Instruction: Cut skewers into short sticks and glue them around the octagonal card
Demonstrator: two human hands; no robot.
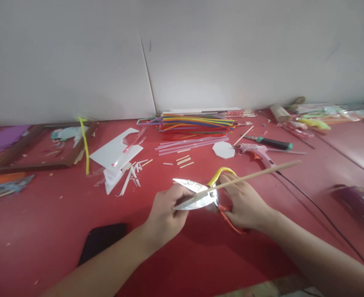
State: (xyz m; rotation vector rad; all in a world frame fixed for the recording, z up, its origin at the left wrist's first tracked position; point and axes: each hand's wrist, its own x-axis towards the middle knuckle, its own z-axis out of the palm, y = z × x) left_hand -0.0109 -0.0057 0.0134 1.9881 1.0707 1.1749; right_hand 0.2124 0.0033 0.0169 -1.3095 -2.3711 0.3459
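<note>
My right hand [247,202] is closed round the handles of a pair of scissors [200,201], one handle yellow and one red. The blades are spread and point left. Closed on the near end of a thin wooden stick [256,173], my left hand [169,210] sits at the blade tips. The stick runs between the blades near the pivot and slants up to the right, over my right hand. Beyond the scissors, several short cut stick pieces [184,161] lie on the red table [176,264], close to a white octagonal piece [223,149].
A pink glue gun [258,152] with a black cord and a cutter knife [275,143] lie at the right. Colourful pipe cleaners [197,123] are bundled by the wall. White card [117,148] and scraps lie left of centre; a dark phone [103,239] is near my left forearm.
</note>
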